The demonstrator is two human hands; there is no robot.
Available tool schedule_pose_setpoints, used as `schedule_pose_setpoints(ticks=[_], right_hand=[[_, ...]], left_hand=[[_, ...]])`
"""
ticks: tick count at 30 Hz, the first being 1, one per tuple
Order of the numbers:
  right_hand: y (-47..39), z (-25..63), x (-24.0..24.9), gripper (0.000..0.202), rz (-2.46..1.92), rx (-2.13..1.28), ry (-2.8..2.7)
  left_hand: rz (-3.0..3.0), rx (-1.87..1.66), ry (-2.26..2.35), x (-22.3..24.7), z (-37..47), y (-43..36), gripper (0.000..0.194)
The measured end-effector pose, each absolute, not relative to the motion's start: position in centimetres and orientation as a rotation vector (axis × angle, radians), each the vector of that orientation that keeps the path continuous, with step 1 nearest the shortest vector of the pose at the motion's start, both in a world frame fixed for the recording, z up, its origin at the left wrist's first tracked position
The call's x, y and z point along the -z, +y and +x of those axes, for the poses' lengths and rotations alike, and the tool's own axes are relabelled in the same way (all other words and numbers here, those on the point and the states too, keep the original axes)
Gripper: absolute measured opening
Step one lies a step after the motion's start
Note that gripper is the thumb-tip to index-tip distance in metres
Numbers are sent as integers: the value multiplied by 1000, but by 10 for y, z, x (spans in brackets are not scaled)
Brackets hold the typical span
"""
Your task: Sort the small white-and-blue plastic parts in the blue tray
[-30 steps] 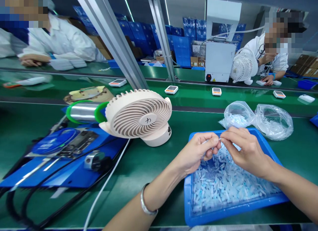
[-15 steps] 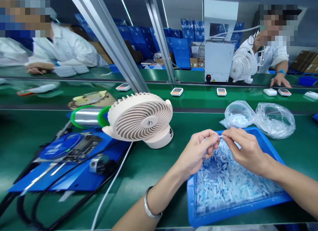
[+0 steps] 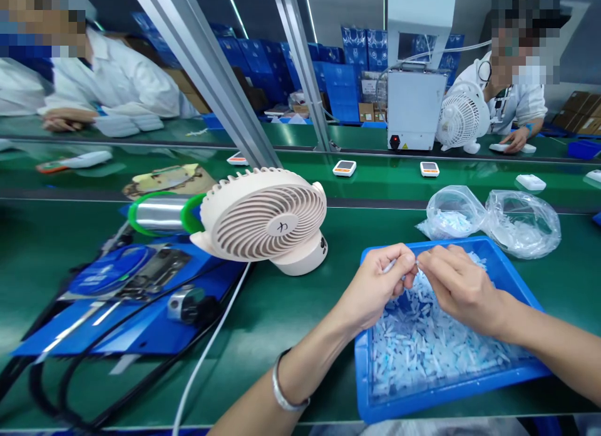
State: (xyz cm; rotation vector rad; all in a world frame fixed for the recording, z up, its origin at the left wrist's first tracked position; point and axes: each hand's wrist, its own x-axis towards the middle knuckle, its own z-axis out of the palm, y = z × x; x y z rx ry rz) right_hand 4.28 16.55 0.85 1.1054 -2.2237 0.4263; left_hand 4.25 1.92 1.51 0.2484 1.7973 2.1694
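Observation:
Above a blue tray [image 3: 364,386] filled with small white and light-blue pieces [image 3: 422,354], my two hands meet fingertip to fingertip. My left hand [image 3: 385,283], with a silver bangle on its wrist, is closed in a pinch, and a bit of something pale shows between its fingers. My right hand [image 3: 457,283] is also pinched closed beside it; what its fingertips hold is too small and hidden to make out. Two clear plastic bags [image 3: 453,214] with similar small pieces stand just behind the tray.
A beige fan [image 3: 267,220] stands left of my hands, its white cable running forward. Further left are a blue plate fixture [image 3: 154,336], black cables and a reel. White devices [image 3: 344,167] lie on the green conveyor behind. Across it, people in white coats sit near a machine [image 3: 416,111].
My right fingers have curled in closer beside my left. The devices on the conveyor have shifted right. Across the line, a person's hand now rests on a white device.

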Motion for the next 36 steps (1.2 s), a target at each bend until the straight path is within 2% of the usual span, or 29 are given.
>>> schedule_pose_setpoints(ticks=[12,18,22,24,28,31,36], right_hand=[[162,43,-8,28,1058,-381,-2174],[159,37,-10,24,1039,-472,-2147],[163,31,-5,20,961,-543,-2318],[164,28,-1,17,1007,-448,-2570],[161,28,6,14,1147,13,-3021],[155,31,11,15,1176,237,-3034],[147,38,15,21,1292,349,-2870]], left_hand=[[203,-2188,1744,-14,40,19,30],[-33,-2396,1441,-13,33,17,21],[-175,-2474,1275,-12,28,14,14],[-172,-2492,1256,-12,28,13,16],[-184,-2527,1189,-14,28,14,22],[-249,-2554,1132,-15,28,14,20],[-249,-2549,1045,-16,27,13,16]])
